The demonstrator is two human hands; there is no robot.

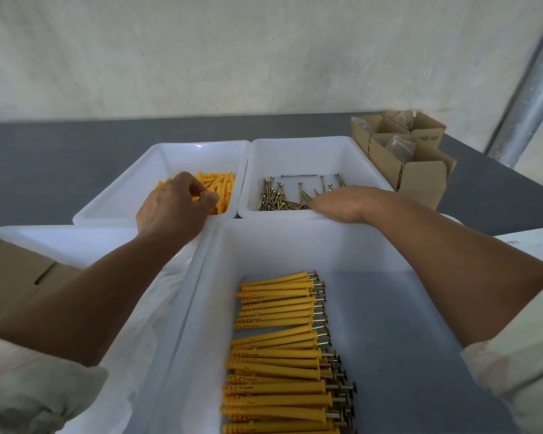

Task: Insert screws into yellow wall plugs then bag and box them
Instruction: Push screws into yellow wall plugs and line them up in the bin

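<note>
Loose yellow wall plugs point(221, 186) lie in the far left white tub point(129, 189). My left hand point(173, 205) reaches into that tub, its fingers curled among the plugs and pinching one. Brass screws point(282, 195) are heaped in the far right white tub point(308, 151). My right hand point(342, 203) reaches over that tub's near rim; its fingers dip behind the rim toward the screws and are hidden. In the big near tub point(389, 308), several plugs with screws in them point(282, 339) lie in rows.
Open cardboard boxes point(420, 170) holding bagged parts stand at the back right. A brown carton point(13, 270) and clear plastic bags point(151, 308) sit at the near left, over another white tub point(63, 242). A paper sheet point(533, 242) lies at right. A metal pole point(530, 98) rises behind.
</note>
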